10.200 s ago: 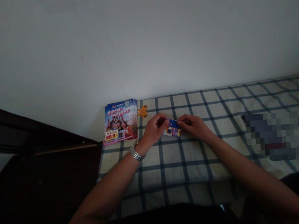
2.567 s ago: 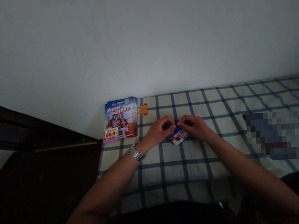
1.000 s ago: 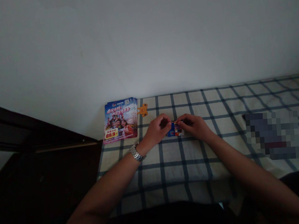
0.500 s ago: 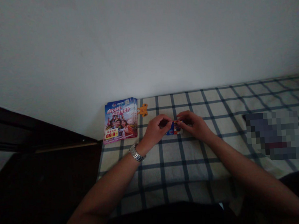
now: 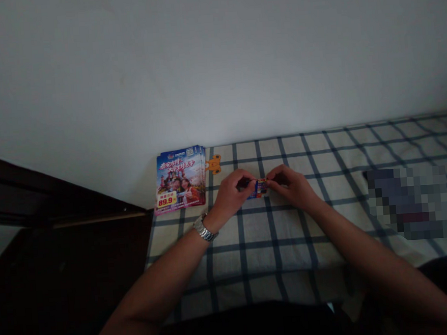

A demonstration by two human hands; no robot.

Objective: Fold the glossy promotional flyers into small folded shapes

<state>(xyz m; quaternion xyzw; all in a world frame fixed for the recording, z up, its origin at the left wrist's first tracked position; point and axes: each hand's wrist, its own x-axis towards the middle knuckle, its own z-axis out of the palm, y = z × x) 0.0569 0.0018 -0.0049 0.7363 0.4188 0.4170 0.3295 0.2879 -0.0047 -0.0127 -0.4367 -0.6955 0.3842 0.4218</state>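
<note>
You pinch a small folded paper between both hands, near the wall side of the checked cloth and roughly midway between your forearms. Its upper edge runs left to right, almost level, from one set of fingertips to the other, and its face tips down toward you, blue on the left and mixed colours on the right. Your fingers cover both ends, so you cannot tell for certain which way the long axis lies, nor whether the paper touches the cloth. Your left hand has thumb and forefinger closed on the left end, with a metal watch on the wrist; your right hand grips the right end in the same way.

To the left, near your left hand, a pile of flyers stands close to the cloth's left edge, an orange bear figure just beside it. Behind, the cloth meets the pale wall. Your wider room is to the right, where cloth stretches to a pixelated dark object, well apart from your right hand; more cloth runs toward you, up to its front edge
</note>
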